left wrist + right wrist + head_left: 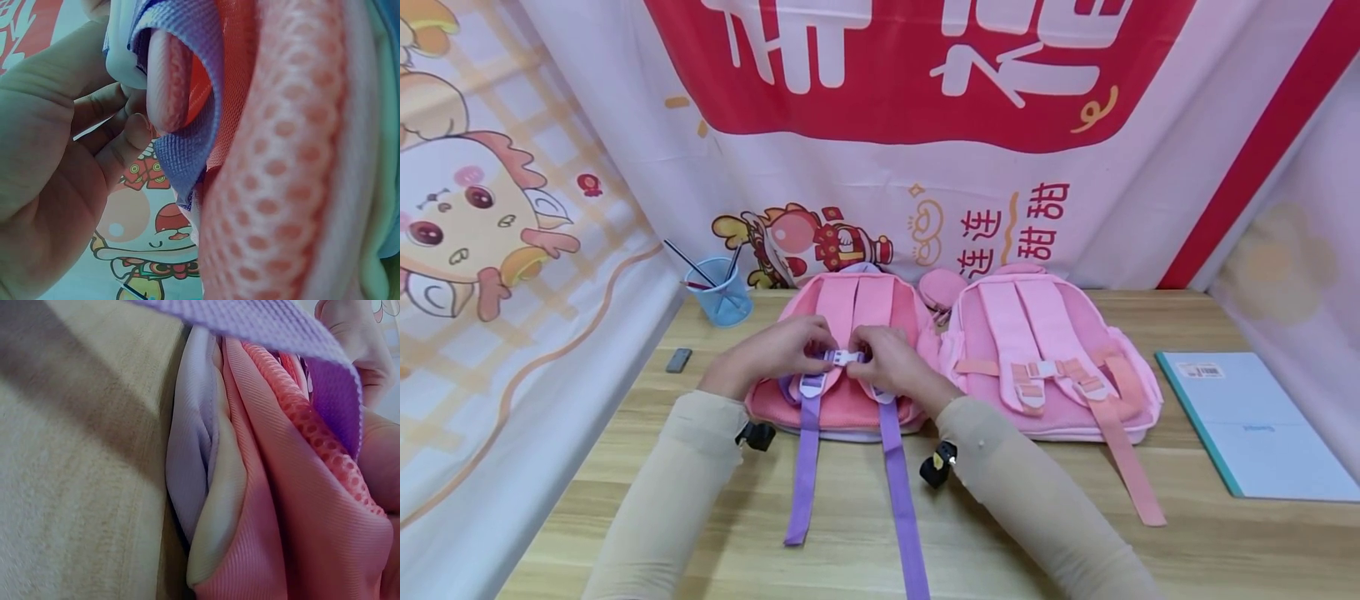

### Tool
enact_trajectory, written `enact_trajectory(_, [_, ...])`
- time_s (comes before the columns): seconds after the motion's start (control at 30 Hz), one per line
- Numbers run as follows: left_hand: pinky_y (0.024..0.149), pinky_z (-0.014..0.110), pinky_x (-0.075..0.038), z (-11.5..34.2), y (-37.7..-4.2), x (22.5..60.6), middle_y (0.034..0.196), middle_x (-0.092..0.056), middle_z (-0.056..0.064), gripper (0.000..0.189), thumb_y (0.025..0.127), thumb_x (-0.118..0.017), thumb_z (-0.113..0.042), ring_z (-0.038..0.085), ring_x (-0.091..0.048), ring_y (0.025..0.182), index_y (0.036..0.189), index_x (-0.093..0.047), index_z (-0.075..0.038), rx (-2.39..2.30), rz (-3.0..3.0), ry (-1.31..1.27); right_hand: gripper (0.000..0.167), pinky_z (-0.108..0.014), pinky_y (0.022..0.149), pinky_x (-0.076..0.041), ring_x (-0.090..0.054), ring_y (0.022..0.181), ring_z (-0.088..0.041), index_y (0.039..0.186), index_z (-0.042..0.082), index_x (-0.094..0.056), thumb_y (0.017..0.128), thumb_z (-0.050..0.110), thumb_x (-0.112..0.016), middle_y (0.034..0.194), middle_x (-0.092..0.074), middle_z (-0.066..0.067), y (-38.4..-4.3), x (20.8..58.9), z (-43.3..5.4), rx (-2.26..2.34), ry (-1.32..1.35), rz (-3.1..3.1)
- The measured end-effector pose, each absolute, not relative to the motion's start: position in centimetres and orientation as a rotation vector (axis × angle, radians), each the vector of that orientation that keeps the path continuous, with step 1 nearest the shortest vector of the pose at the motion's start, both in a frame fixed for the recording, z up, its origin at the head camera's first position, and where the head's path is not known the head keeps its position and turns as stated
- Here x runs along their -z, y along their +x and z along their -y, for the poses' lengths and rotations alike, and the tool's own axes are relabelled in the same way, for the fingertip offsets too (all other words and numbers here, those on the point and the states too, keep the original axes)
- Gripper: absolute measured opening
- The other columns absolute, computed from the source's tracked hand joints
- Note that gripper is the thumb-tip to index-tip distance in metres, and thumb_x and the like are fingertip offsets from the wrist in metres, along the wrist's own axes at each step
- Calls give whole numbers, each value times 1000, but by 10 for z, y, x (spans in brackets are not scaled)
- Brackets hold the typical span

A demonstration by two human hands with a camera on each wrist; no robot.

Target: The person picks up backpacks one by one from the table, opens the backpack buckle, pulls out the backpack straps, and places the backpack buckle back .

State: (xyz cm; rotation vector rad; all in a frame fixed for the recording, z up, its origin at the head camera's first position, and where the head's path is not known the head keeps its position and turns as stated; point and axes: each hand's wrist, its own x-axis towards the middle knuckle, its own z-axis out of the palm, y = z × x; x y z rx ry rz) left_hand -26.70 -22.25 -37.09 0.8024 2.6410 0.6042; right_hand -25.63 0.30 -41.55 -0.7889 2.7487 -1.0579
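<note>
A coral-pink backpack (775,407) lies on the table with its shoulder straps facing up. Across those straps is a white plastic buckle (844,357) with purple webbing on both sides; whether it is fully clicked in cannot be told. My left hand (786,346) pinches its left end, and my right hand (891,358) pinches the right end. Two purple straps (805,475) hang toward the front. In the left wrist view, purple webbing (187,165) loops beside my curled fingers. The right wrist view shows the bag's pink side (250,506), with my fingers partly cut off.
A second, lighter pink backpack (977,400) lies to the right, its orange-pink strap (1123,458) trailing forward. Farther right is a pale blue notebook (1262,433). At the back left stand a blue mesh pen cup (730,304) and, nearer, a small grey block (678,360).
</note>
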Motion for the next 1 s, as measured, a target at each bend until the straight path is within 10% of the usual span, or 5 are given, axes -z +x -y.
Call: enact_trajectory(1.0, [95,38,-56,225,-265,369,115,-68,2,22,99,-80,-17,20,-60,103,121,-81,-14,-595,-2663,823,18,-24,72,-54,-64,86,-17,111,9,-70,98,18,-79,101,-71,-5,-252,413,-9,1105,-755,-2702])
